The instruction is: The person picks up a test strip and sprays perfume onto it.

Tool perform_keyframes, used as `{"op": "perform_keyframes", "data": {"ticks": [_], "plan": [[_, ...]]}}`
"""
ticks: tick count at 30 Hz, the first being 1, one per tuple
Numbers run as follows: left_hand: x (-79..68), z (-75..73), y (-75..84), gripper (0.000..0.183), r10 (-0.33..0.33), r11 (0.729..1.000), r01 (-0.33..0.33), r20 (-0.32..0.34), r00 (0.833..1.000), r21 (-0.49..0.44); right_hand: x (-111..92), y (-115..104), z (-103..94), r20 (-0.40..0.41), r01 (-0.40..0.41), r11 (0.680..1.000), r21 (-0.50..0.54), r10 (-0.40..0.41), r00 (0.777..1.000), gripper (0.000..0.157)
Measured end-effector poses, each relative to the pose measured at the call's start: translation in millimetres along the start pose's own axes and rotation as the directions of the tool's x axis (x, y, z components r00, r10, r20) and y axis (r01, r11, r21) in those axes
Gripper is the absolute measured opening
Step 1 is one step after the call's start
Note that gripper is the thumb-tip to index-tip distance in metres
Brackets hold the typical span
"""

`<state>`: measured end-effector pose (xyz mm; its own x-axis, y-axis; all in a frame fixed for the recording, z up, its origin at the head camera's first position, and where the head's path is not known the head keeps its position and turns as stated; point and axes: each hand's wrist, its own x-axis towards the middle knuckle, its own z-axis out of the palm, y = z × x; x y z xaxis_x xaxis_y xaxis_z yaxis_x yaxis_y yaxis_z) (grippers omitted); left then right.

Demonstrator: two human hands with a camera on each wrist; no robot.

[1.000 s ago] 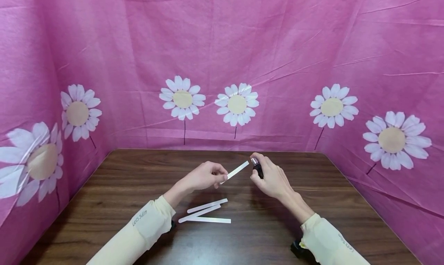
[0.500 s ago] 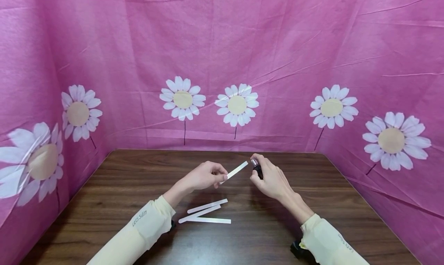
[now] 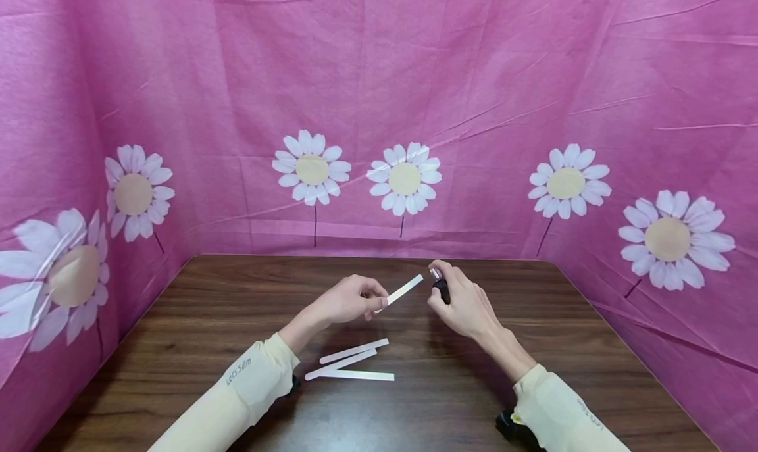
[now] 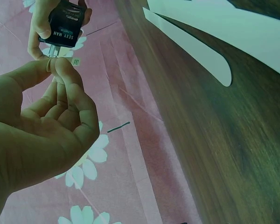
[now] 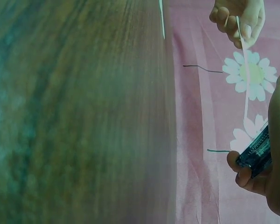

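My left hand (image 3: 349, 299) pinches one end of a white paper test strip (image 3: 406, 289) between thumb and index finger, above the table. The strip slants up to the right, its far end just short of the bottle. A small black perfume bottle (image 3: 441, 289) with a silver neck is gripped in my right hand (image 3: 468, 306), the index finger over its top. In the left wrist view the bottle (image 4: 66, 23) shows the lettering "SEXY MAN". Below my left hand, three more white strips (image 3: 364, 376) lie on the table, two of them overlapping.
The dark wood-grain table (image 3: 450, 406) spans the lower part of the head view. A pink cloth (image 3: 474, 77) printed with white daisies hangs behind it and along both sides. Dark straps or devices sit under the sleeve cuffs (image 3: 535, 399).
Both hands keep their holds and stay almost in place. The bottle shifts and tilts very slightly in my right hand, and the held strip's far end moves a touch left.
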<state>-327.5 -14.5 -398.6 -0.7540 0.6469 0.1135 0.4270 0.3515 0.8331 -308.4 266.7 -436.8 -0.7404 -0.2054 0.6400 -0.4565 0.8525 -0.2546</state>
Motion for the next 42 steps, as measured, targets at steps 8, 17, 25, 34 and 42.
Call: {"op": "perform_keyframes", "data": {"ticks": [8, 17, 25, 34, 42], "plan": [[-0.3, -0.5, -0.7, 0.018, 0.003, 1.0, -0.003, 0.004, 1.0, -0.012, 0.2, 1.1, 1.5, 0.0, -0.023, 0.999, -0.047, 0.023, 1.0, 0.049], [0.9, 0.0, -1.0, 0.016, 0.002, 1.0, -0.002, 0.009, 1.0, -0.013, -1.4, 1.1, 2.0, 0.024, -0.047, 0.997, -0.064, 0.048, 0.999, 0.047], [0.8, 0.1, -3.2, 0.017, -0.005, 1.0, 0.005, 0.012, 1.0, -0.017, -1.8, 0.2, 2.7, 0.048, -0.033, 0.998, -0.059, 0.036, 0.998, 0.044], [0.0, 0.3, -3.0, 0.018, -0.004, 1.0, 0.004, 0.013, 1.0, -0.021, -1.2, 0.0, 2.7, 0.045, -0.033, 0.997, -0.063, 0.036, 0.998, 0.044], [-0.2, 0.8, -3.5, 0.017, -0.009, 1.0, 0.01, 0.015, 1.0, -0.021, -1.5, -0.3, 3.0, 0.049, -0.039, 0.997, -0.073, 0.042, 0.998, 0.044]]}}
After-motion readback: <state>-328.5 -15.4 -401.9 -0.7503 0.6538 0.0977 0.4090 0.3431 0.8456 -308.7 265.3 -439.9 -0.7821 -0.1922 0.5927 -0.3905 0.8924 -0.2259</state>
